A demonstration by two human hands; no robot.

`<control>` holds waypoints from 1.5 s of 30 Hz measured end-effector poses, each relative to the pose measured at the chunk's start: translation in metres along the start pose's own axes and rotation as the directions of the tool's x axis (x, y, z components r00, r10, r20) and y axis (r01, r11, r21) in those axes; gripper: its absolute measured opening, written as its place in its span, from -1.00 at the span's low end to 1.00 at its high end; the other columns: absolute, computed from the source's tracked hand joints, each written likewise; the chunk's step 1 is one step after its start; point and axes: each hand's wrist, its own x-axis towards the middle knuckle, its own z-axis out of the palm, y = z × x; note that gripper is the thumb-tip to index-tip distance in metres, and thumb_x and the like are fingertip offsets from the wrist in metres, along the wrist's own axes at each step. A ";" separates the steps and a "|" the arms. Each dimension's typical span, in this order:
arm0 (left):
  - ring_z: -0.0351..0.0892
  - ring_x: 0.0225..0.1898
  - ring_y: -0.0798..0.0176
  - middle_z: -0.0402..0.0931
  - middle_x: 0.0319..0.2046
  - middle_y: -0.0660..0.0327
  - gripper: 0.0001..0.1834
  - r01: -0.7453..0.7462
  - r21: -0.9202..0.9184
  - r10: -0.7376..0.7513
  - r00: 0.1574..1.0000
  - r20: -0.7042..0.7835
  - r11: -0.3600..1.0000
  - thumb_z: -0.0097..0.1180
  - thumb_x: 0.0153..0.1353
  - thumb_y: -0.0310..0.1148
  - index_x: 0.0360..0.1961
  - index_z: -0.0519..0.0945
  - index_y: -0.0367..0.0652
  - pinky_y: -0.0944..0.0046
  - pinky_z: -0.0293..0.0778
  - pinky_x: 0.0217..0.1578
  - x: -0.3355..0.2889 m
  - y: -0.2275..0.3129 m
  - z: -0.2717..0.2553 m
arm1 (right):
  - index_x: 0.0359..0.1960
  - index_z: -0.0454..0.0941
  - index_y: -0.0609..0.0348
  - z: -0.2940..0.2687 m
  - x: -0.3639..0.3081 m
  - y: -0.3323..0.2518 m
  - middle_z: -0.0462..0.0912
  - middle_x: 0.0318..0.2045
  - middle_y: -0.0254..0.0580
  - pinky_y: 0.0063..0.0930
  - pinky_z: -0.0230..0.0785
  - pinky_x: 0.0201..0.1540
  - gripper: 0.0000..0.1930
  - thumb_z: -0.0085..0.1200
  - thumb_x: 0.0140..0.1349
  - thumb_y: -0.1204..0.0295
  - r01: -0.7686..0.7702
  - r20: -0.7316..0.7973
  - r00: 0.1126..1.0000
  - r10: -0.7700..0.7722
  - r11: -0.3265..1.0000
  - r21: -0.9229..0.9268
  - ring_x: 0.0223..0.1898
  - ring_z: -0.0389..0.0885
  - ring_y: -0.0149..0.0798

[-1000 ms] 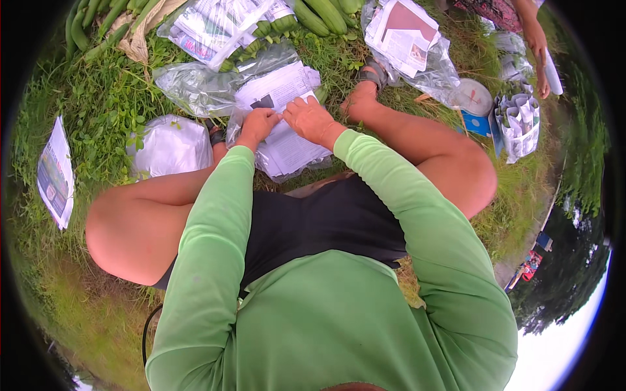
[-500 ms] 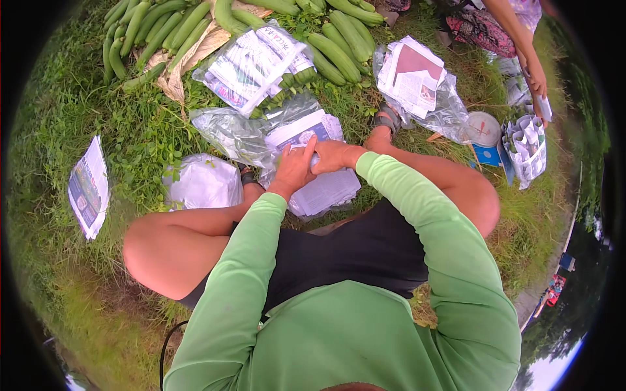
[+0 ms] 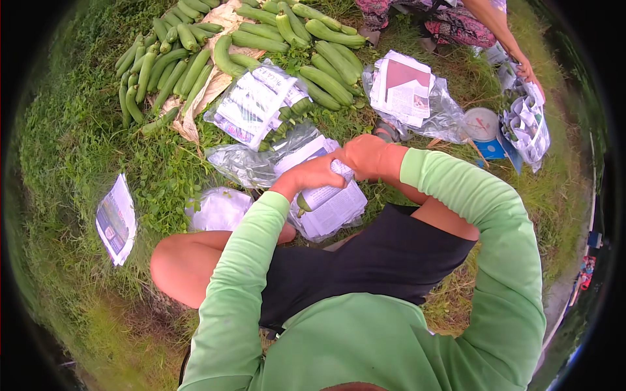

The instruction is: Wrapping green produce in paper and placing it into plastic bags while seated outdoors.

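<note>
Between my two hands is a long green gourd (image 3: 304, 204) rolled in newspaper, its green end poking out toward me. My left hand (image 3: 314, 174) wraps around the roll from the left. At the far end, my right hand (image 3: 366, 156) is closed on the paper, its fingers partly hidden. Beneath lies a stack of newspaper sheets (image 3: 336, 212) on clear plastic. Just beyond it sits a clear plastic bag (image 3: 244, 163). Farther off, another bag holds newspaper-wrapped gourds (image 3: 254, 101), several green ends showing.
Many loose green gourds (image 3: 173, 72) are piled on grass and brown paper. Folded newspaper (image 3: 116, 221) lies far left, a white bundle (image 3: 222, 208) by my left knee. To the right are newspaper on plastic (image 3: 401, 85), a dial scale (image 3: 482, 124), a filled bag (image 3: 527, 127) and another person's hand (image 3: 523, 68).
My hands have lifted from the flat stack and now grip a rolled gourd in paper, the right hand raised farther out. The other person's hand has moved slightly. The whole view has shifted.
</note>
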 end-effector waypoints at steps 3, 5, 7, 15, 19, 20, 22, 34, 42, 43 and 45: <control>0.72 0.06 -0.12 0.71 0.03 -0.05 0.07 0.126 0.605 -0.126 0.991 -0.042 0.786 0.53 -0.08 -0.14 0.49 0.31 -0.06 0.00 0.52 0.20 -0.015 0.074 0.003 | 0.11 0.60 0.22 0.003 -0.009 0.021 0.79 -0.16 0.09 -0.05 0.60 -0.05 -0.35 0.48 -0.05 0.23 -0.144 0.360 0.933 0.012 0.928 0.343 -0.16 0.78 0.16; 0.73 -0.01 -0.20 0.73 -0.04 -0.09 0.10 0.064 0.807 -0.022 0.998 -0.063 0.587 0.56 -0.11 -0.11 0.49 0.28 -0.04 -0.06 0.56 0.11 -0.014 0.071 0.005 | 0.10 0.60 0.24 0.003 -0.014 0.020 0.79 -0.18 0.07 -0.09 0.58 -0.03 -0.34 0.49 -0.05 0.18 -0.193 0.374 0.927 0.011 0.870 0.454 -0.13 0.78 0.12; 0.72 0.00 -0.18 0.73 -0.07 -0.13 -0.14 0.083 0.879 -0.127 0.992 -0.025 0.470 0.51 -0.04 -0.08 0.31 0.49 -0.12 -0.01 0.55 0.06 -0.021 0.090 -0.006 | 0.09 0.60 0.26 -0.017 -0.022 0.012 0.80 -0.19 0.05 -0.14 0.56 -0.01 -0.33 0.49 -0.04 0.14 -0.230 0.391 0.920 -0.003 0.805 0.547 -0.10 0.77 0.07; 0.65 -0.11 0.28 0.75 -0.16 0.21 -0.45 0.328 0.095 -0.331 0.810 0.484 0.940 0.45 0.07 -0.11 0.03 0.73 -0.24 0.22 0.53 0.00 -0.050 0.032 -0.064 | 0.26 0.47 0.24 -0.021 -0.051 -0.044 0.57 -0.11 -0.15 -0.13 0.54 -0.23 -0.51 0.09 0.31 0.33 -0.003 -0.405 0.882 -0.240 0.858 -0.514 -0.34 0.70 -0.16; 0.65 -0.03 0.31 0.73 -0.01 0.18 -0.38 0.360 0.117 -0.367 0.776 0.513 0.925 0.45 0.16 -0.20 0.20 0.62 -0.28 0.24 0.53 0.07 -0.047 0.021 -0.071 | 0.04 0.52 0.20 0.008 -0.041 -0.043 0.60 -0.27 -0.20 -0.25 0.56 -0.43 -0.67 0.16 0.29 0.33 -0.029 -0.423 0.888 -0.181 0.895 -0.444 -0.47 0.71 -0.20; 0.65 -0.02 0.33 0.72 0.01 0.20 -0.35 0.353 0.147 -0.380 0.804 0.458 0.924 0.45 0.17 -0.20 0.24 0.60 -0.29 0.25 0.54 0.06 -0.046 0.018 -0.075 | 0.01 0.50 0.20 0.015 -0.037 -0.041 0.60 -0.27 -0.17 -0.26 0.56 -0.45 -0.67 0.18 0.28 0.34 0.008 -0.424 0.891 -0.161 0.940 -0.340 -0.47 0.72 -0.18; 0.65 -0.01 0.32 0.72 0.02 0.20 -0.33 0.410 0.118 -0.414 0.776 0.476 0.904 0.45 0.18 -0.20 0.27 0.58 -0.29 0.24 0.54 0.06 -0.045 0.011 -0.088 | -0.01 0.48 0.20 0.014 -0.031 -0.042 0.60 -0.27 -0.13 -0.27 0.57 -0.48 -0.68 0.20 0.27 0.34 0.059 -0.416 0.896 -0.156 0.970 -0.236 -0.48 0.74 -0.15; 0.67 0.05 0.15 0.70 0.02 0.11 -0.24 0.206 -0.085 -0.222 0.930 -0.293 0.975 0.54 0.13 -0.09 0.29 0.58 -0.22 0.13 0.56 0.12 -0.025 -0.045 -0.147 | 0.05 0.44 0.29 0.056 -0.010 -0.008 0.65 -0.11 0.20 0.05 0.57 0.00 -0.50 0.36 0.23 0.25 -0.060 -0.190 0.970 0.150 0.910 0.410 -0.07 0.73 0.27; 0.65 0.09 -0.28 0.66 0.04 -0.15 -0.38 0.502 0.475 0.115 0.590 -0.799 0.722 0.36 0.22 -0.18 0.25 0.49 -0.16 -0.23 0.53 0.08 -0.007 -0.085 -0.147 | 0.10 0.48 0.34 0.065 0.029 -0.013 0.67 -0.04 0.32 0.00 0.46 0.16 -0.41 0.36 0.23 0.13 -0.255 -0.018 0.913 0.407 0.605 0.754 0.06 0.65 0.29; 0.68 0.03 -0.29 0.70 -0.04 -0.15 -0.48 0.513 0.445 0.079 0.586 -0.807 0.734 0.28 0.29 -0.22 0.23 0.50 -0.16 -0.24 0.54 0.04 -0.012 -0.091 -0.155 | 0.10 0.48 0.34 0.066 0.041 -0.017 0.67 -0.04 0.32 0.00 0.46 0.16 -0.41 0.36 0.23 0.13 -0.240 -0.026 0.919 0.393 0.612 0.754 0.06 0.65 0.29; 0.70 -0.09 -0.34 0.72 -0.18 -0.17 -0.64 0.476 0.487 0.165 0.569 -0.805 0.733 0.15 0.36 -0.31 0.15 0.55 -0.13 -0.27 0.55 -0.05 -0.018 -0.095 -0.162 | 0.11 0.49 0.34 0.067 0.062 -0.020 0.68 -0.01 0.32 0.00 0.47 0.15 -0.42 0.36 0.23 0.14 -0.206 -0.073 0.926 0.370 0.660 0.723 0.07 0.65 0.28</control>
